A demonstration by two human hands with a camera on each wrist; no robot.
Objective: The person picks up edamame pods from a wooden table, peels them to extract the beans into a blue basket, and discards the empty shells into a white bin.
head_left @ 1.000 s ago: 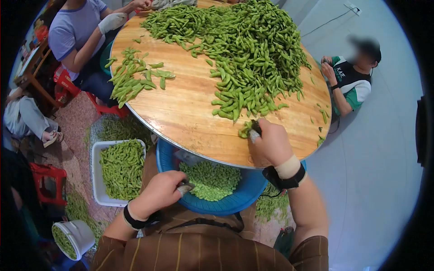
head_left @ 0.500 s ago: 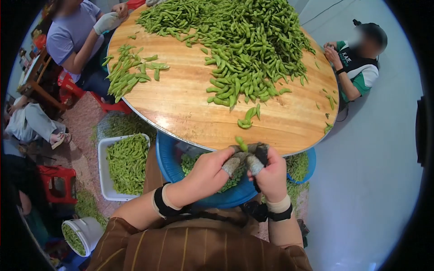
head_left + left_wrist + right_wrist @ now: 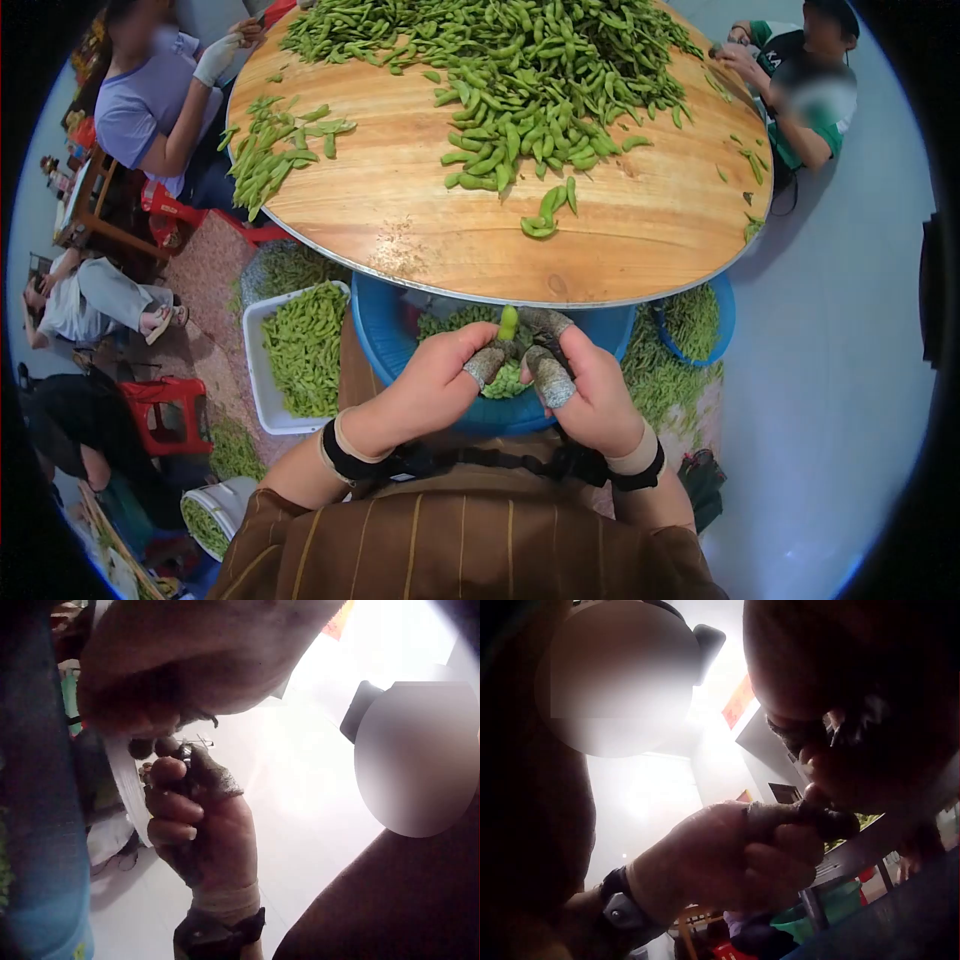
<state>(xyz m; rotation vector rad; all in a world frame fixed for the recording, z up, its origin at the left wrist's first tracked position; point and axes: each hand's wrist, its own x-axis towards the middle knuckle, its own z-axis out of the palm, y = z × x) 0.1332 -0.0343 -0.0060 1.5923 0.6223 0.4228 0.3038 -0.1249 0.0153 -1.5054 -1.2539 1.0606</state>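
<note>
Both hands meet over the blue basin [image 3: 375,335], just in front of the table's edge. A green soybean pod [image 3: 509,322] stands up between the fingertips, its lower part hidden by them. My left hand [image 3: 440,372] pinches it from the left. My right hand [image 3: 592,392] has its thumb and fingers curled at the pod from the right. Worn grey wraps cover the thumbs and some fingertips. In the left wrist view the right hand [image 3: 221,832] shows curled fingers; in the right wrist view the left hand [image 3: 712,855] does. Shelled beans [image 3: 505,382] lie in the basin below.
A big heap of pods [image 3: 560,80] covers the back of the round wooden table [image 3: 400,220], with a few loose pods [image 3: 545,212] nearer. A white tub [image 3: 262,385] of pods stands left, a blue tub [image 3: 730,320] right. Two people [image 3: 150,110] [image 3: 810,90] sit at the table.
My right hand has come from the pods on the table to join the left hand over the basin. A pod now sits between them. A few pods stay on the tabletop.
</note>
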